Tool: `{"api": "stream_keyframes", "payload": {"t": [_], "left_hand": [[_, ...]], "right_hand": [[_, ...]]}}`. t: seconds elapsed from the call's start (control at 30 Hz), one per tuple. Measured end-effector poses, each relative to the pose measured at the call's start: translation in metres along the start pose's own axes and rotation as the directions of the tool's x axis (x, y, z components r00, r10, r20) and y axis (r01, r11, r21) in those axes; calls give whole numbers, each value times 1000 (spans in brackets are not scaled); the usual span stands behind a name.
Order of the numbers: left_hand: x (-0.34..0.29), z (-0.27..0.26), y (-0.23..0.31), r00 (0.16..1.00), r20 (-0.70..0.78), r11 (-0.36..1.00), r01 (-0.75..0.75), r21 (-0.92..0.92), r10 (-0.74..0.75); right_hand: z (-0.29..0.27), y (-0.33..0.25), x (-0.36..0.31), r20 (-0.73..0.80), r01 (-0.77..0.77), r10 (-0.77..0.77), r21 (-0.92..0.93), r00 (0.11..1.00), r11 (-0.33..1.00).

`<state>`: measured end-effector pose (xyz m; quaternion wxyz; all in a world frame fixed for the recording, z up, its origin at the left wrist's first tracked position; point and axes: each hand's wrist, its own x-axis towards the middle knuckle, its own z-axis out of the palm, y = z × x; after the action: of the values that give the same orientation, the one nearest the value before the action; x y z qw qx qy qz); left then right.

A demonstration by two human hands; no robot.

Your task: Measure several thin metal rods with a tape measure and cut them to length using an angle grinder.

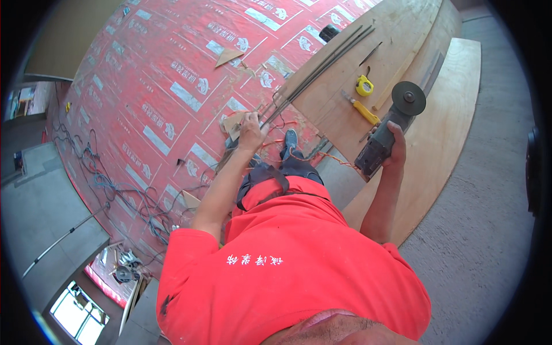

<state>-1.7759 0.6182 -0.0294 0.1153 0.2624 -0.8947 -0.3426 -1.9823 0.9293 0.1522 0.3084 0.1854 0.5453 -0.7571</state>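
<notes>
My right hand [395,146] grips an angle grinder [376,148] by its dark body. The round cutting disc [409,99] at its far end is raised over the plywood. Closed around the near ends of several long thin metal rods [322,70] is my left hand [251,133]. These rods reach away to the upper right across the plywood board [397,40]. Left of the grinder lie a yellow-handled utility knife [364,111] and a yellow tape measure [364,85]. A twisted orange cord [338,159] runs toward the grinder's lower end.
Red printed sheeting [190,69] covers the floor, with tangled cables [106,181] on the left. A triangular wood offcut [228,56] lies on it. Another long plywood sheet [454,98] lies beside the grey wall [483,167]. Behind the rods sits a small black object [329,33].
</notes>
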Motion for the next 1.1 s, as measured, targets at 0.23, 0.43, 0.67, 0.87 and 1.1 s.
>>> {"api": "stream_keyframes", "payload": {"t": [0.23,0.43,0.67,0.87,1.1], "left_hand": [[-94,-104,-13,942,132,788,330,-519,-307],[-186,-95,-9,824,466,589,560,-583,-323],[-58,-120,-24,991,-130,975,3,-222,-33],[65,-66,-50,762,645,828,394,-399,-52],[85,11,-70,535,845,588,682,-434,3]], "right_hand": [[28,27,-23,22,23,-22,-34,1000,999],[39,40,-41,5,44,-44,-45,999,998],[30,30,-43,66,66,-64,-19,996,998],[8,21,-36,87,81,-78,-27,993,996],[-19,13,-24,7,-23,23,-66,1000,998]]}}
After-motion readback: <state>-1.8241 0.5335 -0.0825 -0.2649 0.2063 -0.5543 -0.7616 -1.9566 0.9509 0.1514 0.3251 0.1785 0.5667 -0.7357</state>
